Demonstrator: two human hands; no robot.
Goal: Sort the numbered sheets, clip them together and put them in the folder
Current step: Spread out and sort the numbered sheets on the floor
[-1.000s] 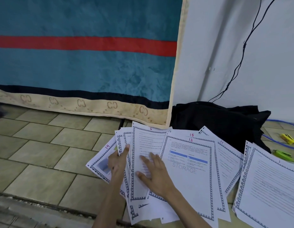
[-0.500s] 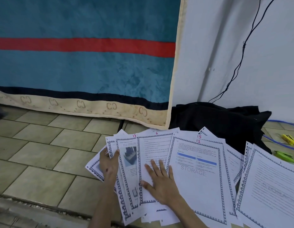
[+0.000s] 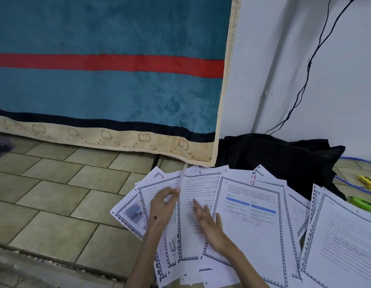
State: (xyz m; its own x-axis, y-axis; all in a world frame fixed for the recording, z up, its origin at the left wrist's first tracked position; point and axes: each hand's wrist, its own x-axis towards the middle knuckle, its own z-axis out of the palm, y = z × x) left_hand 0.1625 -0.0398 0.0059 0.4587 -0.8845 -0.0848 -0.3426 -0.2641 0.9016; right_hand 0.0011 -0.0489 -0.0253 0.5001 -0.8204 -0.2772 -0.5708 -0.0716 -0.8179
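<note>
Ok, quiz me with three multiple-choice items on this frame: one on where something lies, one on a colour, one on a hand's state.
1. Where does the sheet marked 6 lie, relative to the STORAGE sheet marked 12?
A. to its left
B. to its right
C. wholly under it

2. What colour is the stripe across the hanging teal blanket?
A. yellow
B. red
C. white

3. How is the right hand?
A. clenched in a fist
B. gripping a clip
C. fingers straight, flat on the sheets

Answers: A, its 6 shows left of the 12; B, a red band runs across the teal; C, the fingers lie spread on the paper.
</note>
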